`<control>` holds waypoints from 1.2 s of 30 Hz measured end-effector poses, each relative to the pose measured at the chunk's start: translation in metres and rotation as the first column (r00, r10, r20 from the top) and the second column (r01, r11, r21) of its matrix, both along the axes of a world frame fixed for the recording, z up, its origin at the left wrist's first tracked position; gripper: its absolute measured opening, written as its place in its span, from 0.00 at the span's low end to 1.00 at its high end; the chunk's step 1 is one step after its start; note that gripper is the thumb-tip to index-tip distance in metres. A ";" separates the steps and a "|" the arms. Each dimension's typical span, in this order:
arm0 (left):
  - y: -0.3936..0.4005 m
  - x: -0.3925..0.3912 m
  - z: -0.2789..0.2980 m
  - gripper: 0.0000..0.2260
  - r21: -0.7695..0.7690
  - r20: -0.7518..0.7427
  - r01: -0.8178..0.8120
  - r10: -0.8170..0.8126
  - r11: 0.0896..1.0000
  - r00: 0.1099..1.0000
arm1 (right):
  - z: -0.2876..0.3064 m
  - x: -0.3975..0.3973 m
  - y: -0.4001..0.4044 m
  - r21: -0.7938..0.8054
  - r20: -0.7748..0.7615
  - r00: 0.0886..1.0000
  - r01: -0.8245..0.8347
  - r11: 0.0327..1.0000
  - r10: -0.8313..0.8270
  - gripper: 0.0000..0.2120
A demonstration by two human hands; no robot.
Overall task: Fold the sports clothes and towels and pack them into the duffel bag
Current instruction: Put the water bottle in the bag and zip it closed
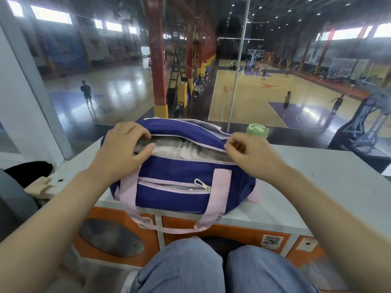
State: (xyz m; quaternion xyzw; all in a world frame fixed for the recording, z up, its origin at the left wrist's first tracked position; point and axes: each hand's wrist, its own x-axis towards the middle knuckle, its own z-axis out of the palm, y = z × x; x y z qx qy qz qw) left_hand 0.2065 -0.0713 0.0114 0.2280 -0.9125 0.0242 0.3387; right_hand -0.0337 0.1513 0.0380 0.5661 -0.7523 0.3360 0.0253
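A purple duffel bag (175,187) with pink straps and pink zip trim sits on a grey counter top (306,182) in front of me. Its top opening is unzipped, and folded white and grey cloth (182,148) shows inside. My left hand (124,144) grips the left end of the opening, thumb on the near edge and fingers over the far edge. At the right end of the opening, my right hand (247,153) has its fingers pinched together on the zip; the pull itself is hidden under them.
A green-lidded bottle (257,130) stands just behind the bag's right end. A beige cloth item (39,187) and a dark round object (29,172) lie at the counter's left. Orange locker doors (222,231) are below. Glass ahead overlooks basketball courts.
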 end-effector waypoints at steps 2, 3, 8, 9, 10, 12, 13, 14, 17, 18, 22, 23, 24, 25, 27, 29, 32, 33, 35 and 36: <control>0.002 -0.018 0.001 0.11 -0.041 -0.049 0.016 -0.018 0.999 0.999 | 0.005 -0.014 -0.008 -0.100 0.030 0.997 0.071 0.992 -0.068 0.05; 0.002 -0.028 0.003 0.13 -0.050 -0.052 0.023 -0.026 0.998 0.998 | 0.006 -0.025 -0.013 -0.125 0.040 0.992 0.122 0.985 -0.118 0.03; -0.005 -0.067 0.008 0.31 -0.008 0.142 -0.025 0.026 1.000 0.989 | -0.006 -0.110 -0.047 -0.064 0.000 0.910 0.414 0.908 -0.415 0.17; -0.008 -0.073 0.007 0.33 -0.008 0.191 -0.053 0.054 0.999 0.980 | -0.009 -0.123 -0.052 -0.011 0.016 0.897 0.442 0.897 -0.442 0.22; -0.011 -0.079 0.007 0.34 -0.020 0.224 -0.073 0.075 0.997 0.972 | -0.013 -0.133 -0.057 0.044 0.045 0.888 0.457 0.888 -0.459 0.26; -0.015 -0.087 0.005 0.31 -0.068 0.243 -0.081 0.095 0.994 0.965 | -0.020 -0.148 -0.068 0.157 0.070 0.872 0.471 0.868 -0.485 0.35; -0.016 -0.089 0.005 0.29 -0.089 0.227 -0.072 0.090 0.993 0.970 | -0.023 -0.153 -0.074 0.206 0.059 0.867 0.475 0.855 -0.496 0.38; -0.017 -0.091 0.004 0.26 -0.098 0.201 -0.058 0.077 0.993 0.977 | -0.026 -0.157 -0.078 0.243 0.048 0.864 0.477 0.845 -0.501 0.40; -0.020 -0.095 0.001 0.21 -0.076 0.112 0.000 0.009 0.997 0.994 | -0.034 -0.163 -0.086 0.279 0.041 0.866 0.469 0.838 -0.498 0.41; -0.020 -0.096 -0.001 0.21 -0.061 0.096 0.019 -0.014 0.998 0.995 | -0.037 -0.164 -0.087 0.278 0.026 0.866 0.473 0.836 -0.499 0.40; -0.020 -0.096 -0.007 0.20 -0.041 0.069 0.038 -0.035 0.998 0.997 | -0.042 -0.164 -0.089 0.241 -0.013 0.850 0.513 0.824 -0.526 0.37; -0.019 -0.095 -0.007 0.21 -0.048 0.077 0.030 -0.027 0.998 0.997 | -0.040 -0.162 -0.089 0.236 -0.012 0.846 0.521 0.820 -0.534 0.37; -0.018 -0.096 -0.008 0.21 -0.055 0.084 0.024 -0.019 0.998 0.996 | -0.036 -0.160 -0.088 0.225 -0.008 0.839 0.532 0.816 -0.545 0.37; -0.018 -0.096 -0.008 0.20 -0.060 0.084 0.020 -0.015 0.998 0.996 | -0.032 -0.157 -0.086 0.196 -0.001 0.830 0.547 0.814 -0.558 0.36; -0.016 -0.097 -0.012 0.18 -0.044 0.084 0.007 -0.003 0.999 0.996 | -0.022 -0.146 -0.083 0.081 0.032 0.819 0.569 0.818 -0.573 0.37; -0.013 -0.099 -0.016 0.16 -0.015 0.089 -0.023 0.025 1.000 0.996 | -0.009 -0.128 -0.077 -0.036 0.049 0.838 0.545 0.838 -0.543 0.38; -0.010 -0.101 -0.019 0.16 0.010 0.085 -0.063 0.061 0.998 0.994 | 0.010 -0.094 -0.070 -0.164 0.025 0.895 0.444 0.881 -0.446 0.34; -0.009 -0.100 -0.019 0.16 0.007 0.078 -0.070 0.070 0.997 0.994 | 0.017 -0.082 -0.069 -0.207 0.056 0.915 0.403 0.891 -0.401 0.32; -0.010 -0.099 -0.019 0.17 -0.007 0.063 -0.084 0.084 0.996 0.994 | 0.029 -0.058 -0.069 -0.290 0.172 0.947 0.311 0.905 -0.270 0.30; -0.010 -0.099 -0.019 0.16 -0.013 0.055 -0.083 0.084 0.996 0.995 | 0.033 -0.046 -0.071 -0.308 0.225 0.955 0.258 0.916 -0.193 0.28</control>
